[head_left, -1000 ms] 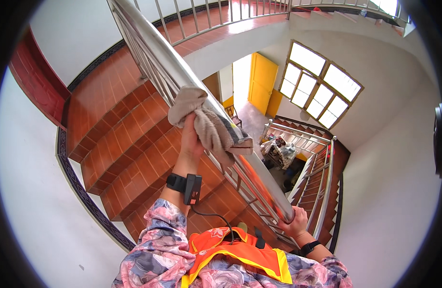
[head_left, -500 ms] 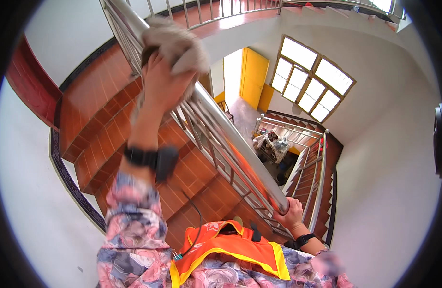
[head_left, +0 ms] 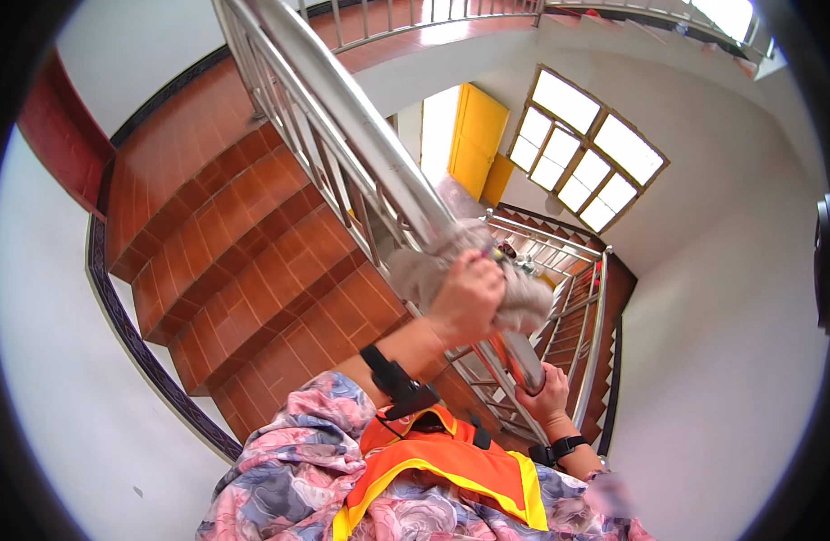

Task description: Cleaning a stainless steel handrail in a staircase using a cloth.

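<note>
A: With the left hand (head_left: pixel 469 302), gripping what?

B: Gripping the cloth (head_left: pixel 525 302), curling tight over bunched folds.

A: Lying where, relative to those fingers?

B: Lying right under fingers and palm, draping across the rail (head_left: pixel 374 144), bulging out on both sides of the hand. Blurring a little, too.

A: And with the right hand (head_left: pixel 547 397)?

B: Wrapping around the rail near the lower end, just below the cloth but not touching it. Showing no clear view of every fingertip.

A: Doing which step, then?

B: Wiping the rail, judging by the cloth and the grip; working on the stretch just above the right hand.

A: Calling for what next?

B: Probably calling for holding the cloth snug around the curved metal, and for shifting the right hand if wiping under it.

A: Seeing what farther out?

B: Seeing steps (head_left: pixel 244 257) on the left, a yellow door (head_left: pixel 478 135) and a window (head_left: pixel 588 149) beyond the rail.
</note>
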`<action>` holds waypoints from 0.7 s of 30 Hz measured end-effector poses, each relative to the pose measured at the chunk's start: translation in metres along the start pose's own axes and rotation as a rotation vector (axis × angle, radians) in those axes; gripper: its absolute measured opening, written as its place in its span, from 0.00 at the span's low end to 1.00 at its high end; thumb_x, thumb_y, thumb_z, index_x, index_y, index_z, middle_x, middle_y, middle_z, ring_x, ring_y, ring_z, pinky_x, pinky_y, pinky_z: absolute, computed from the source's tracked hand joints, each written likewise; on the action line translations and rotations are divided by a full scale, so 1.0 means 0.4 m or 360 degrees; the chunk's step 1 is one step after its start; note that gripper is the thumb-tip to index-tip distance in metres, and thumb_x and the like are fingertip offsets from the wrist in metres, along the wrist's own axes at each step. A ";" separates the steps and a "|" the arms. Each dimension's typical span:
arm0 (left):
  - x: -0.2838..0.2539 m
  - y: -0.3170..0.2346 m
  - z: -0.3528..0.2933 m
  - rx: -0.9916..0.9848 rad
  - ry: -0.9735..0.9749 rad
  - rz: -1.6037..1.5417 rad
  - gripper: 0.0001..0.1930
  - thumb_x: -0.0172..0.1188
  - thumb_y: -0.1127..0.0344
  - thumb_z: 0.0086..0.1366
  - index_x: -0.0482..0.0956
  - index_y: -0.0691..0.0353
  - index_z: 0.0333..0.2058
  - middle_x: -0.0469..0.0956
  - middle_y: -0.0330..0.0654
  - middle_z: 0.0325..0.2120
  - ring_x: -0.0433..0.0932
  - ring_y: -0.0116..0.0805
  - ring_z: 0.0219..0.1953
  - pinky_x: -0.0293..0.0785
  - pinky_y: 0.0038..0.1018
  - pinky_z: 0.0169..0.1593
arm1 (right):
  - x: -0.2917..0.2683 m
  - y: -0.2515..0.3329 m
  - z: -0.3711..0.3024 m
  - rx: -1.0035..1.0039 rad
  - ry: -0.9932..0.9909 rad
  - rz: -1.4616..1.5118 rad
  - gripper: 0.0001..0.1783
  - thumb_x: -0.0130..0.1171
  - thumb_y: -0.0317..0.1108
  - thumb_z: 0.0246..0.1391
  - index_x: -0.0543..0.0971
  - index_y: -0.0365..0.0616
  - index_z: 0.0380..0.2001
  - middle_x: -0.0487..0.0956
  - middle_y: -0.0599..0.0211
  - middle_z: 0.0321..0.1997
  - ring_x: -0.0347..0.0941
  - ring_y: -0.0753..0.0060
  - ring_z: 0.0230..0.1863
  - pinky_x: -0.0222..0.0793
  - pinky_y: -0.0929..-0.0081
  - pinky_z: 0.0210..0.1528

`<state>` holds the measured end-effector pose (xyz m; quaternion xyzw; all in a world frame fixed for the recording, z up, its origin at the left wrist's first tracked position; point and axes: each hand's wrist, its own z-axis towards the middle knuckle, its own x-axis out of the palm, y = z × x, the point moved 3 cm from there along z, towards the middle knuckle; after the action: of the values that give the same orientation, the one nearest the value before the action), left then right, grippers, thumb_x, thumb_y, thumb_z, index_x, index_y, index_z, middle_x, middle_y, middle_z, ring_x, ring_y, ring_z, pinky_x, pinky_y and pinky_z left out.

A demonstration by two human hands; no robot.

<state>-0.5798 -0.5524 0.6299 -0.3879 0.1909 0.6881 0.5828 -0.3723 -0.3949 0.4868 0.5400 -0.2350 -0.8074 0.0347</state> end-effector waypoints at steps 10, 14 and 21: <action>-0.087 0.177 -0.157 -0.1875 -0.1112 -0.2760 0.22 0.50 0.53 0.61 0.69 0.59 0.49 0.75 0.41 0.40 0.76 0.34 0.41 0.74 0.31 0.45 | -0.066 0.056 0.112 0.0403 0.0492 0.0984 0.40 0.64 0.42 0.41 0.59 0.42 0.57 0.69 0.48 0.49 0.65 0.56 0.52 0.60 0.66 0.54; -0.238 0.394 -0.083 -0.1185 -0.1234 -0.2731 0.26 0.47 0.48 0.62 0.69 0.67 0.47 0.75 0.45 0.38 0.76 0.37 0.38 0.74 0.31 0.42 | -0.012 0.217 0.256 0.0064 0.0185 0.0387 0.33 0.62 0.41 0.42 0.64 0.42 0.51 0.72 0.51 0.42 0.67 0.53 0.46 0.63 0.62 0.48; 0.042 0.396 -0.073 -0.1583 -0.1585 -0.1668 0.27 0.46 0.53 0.64 0.64 0.73 0.52 0.70 0.52 0.48 0.67 0.39 0.52 0.60 0.28 0.54 | -0.001 0.237 0.236 -0.0076 -0.0139 0.0133 0.30 0.61 0.42 0.39 0.68 0.44 0.47 0.74 0.55 0.37 0.70 0.50 0.39 0.65 0.59 0.44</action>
<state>-0.7217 -0.6014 0.5690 -0.2893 -0.6104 0.4247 0.6028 -0.4748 -0.4467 0.5557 0.4929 -0.2392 -0.8336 0.0711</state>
